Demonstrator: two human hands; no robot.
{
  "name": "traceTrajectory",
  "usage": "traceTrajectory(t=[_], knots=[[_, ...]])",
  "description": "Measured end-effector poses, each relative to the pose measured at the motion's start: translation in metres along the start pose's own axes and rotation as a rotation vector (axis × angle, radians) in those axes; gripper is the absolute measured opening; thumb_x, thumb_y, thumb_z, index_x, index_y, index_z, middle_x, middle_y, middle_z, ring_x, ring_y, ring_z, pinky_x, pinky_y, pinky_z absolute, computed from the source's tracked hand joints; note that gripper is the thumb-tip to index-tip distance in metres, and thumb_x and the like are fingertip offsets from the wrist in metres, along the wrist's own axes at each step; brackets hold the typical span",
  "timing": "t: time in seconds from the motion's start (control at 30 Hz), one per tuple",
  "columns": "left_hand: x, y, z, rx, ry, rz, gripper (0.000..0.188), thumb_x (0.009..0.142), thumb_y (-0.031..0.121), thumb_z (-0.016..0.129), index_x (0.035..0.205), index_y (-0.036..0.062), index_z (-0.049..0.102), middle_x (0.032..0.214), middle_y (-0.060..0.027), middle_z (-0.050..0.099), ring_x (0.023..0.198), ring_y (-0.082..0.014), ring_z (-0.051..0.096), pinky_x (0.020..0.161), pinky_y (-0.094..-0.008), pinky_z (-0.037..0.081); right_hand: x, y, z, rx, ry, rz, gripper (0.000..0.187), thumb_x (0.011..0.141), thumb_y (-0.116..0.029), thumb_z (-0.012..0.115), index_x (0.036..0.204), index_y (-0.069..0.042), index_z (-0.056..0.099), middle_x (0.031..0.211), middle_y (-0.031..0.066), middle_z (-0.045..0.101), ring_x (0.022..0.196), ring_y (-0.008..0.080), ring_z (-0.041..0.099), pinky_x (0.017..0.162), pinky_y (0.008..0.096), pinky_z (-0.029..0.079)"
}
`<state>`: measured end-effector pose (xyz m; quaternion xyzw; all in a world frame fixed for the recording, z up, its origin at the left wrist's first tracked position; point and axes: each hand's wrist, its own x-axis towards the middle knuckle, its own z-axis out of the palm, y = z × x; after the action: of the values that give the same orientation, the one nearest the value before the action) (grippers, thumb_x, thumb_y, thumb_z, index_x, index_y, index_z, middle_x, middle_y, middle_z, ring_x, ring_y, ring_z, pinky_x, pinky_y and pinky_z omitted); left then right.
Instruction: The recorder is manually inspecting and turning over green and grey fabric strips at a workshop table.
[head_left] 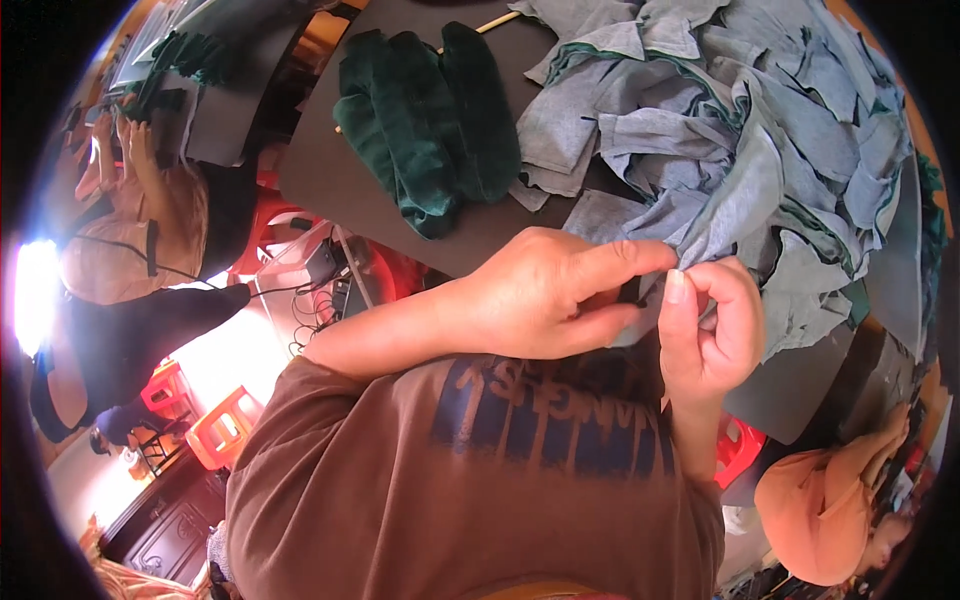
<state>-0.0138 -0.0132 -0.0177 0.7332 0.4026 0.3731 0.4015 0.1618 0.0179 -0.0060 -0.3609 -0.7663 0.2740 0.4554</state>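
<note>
We see the right hand (715,325) pinching a grey cloth (742,195) at the near edge of a grey heap (805,95), the left hand (545,295) close against it with a grip we cannot tell, and dark green rolls (425,130) lying far left.

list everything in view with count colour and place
cut cloth pieces: many, grey, heaped upper right
plush cloth rolls: about three, dark green, upper centre
thin stick: at least one, pale, by the rolls
table: at least one, dark, beneath the cloth
plastic stools: at least four, red and orange, both sides
other people: at least three, varied clothing, both sides
cables: several, black, left
panelled door or cabinet: one, dark brown, lower left
light: one, white, left edge
own T-shirt: one, brown, lower centre
left hand: one, bare, centre
right hand: one, bare, right of centre, pinching cloth
</note>
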Motion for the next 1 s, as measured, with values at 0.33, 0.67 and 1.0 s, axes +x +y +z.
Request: traceTrajectory(t=[0.33,0.67,1.0], knots=[[0.006,-0.004,0.013,-0.612,0.283,-0.127,0.021,0.083,-0.005,0.053,0.103,-0.0010,0.059,0.094,-0.0058,0.060,0.087,-0.0115,0.055,0.075,-0.0242,0.043,-0.014,0.003,0.016,0.638,0.169,0.288,0.022,0.086,-0.013,0.056,0.101,0.002,0.050,0.088,0.0067,0.054,0.077,0.0123,0.049,0.072,0.0244,0.040],[-0.001,0.003,0.001,-0.604,0.156,-0.097,0.022,0.082,-0.006,0.053,0.102,-0.0002,0.062,0.082,-0.0013,0.054,0.075,-0.0084,0.050,0.064,-0.0228,0.039,-0.006,0.005,0.013,0.983,0.018,0.625,0.037,0.082,-0.026,0.061,0.106,0.001,0.054,0.101,0.0105,0.056,0.096,0.0195,0.053,0.089,0.0347,0.038],[-0.005,0.010,-0.005,-1.050,0.068,-0.407,0.027,0.086,-0.001,0.052,0.112,0.0021,0.059,0.104,-0.0018,0.061,0.095,-0.0076,0.053,0.084,-0.0230,0.042,-0.004,0.005,0.018,1.105,-0.123,0.601,0.042,0.083,-0.035,0.059,0.103,0.001,0.055,0.111,0.0151,0.049,0.103,0.0236,0.050,0.090,0.0368,0.038]])
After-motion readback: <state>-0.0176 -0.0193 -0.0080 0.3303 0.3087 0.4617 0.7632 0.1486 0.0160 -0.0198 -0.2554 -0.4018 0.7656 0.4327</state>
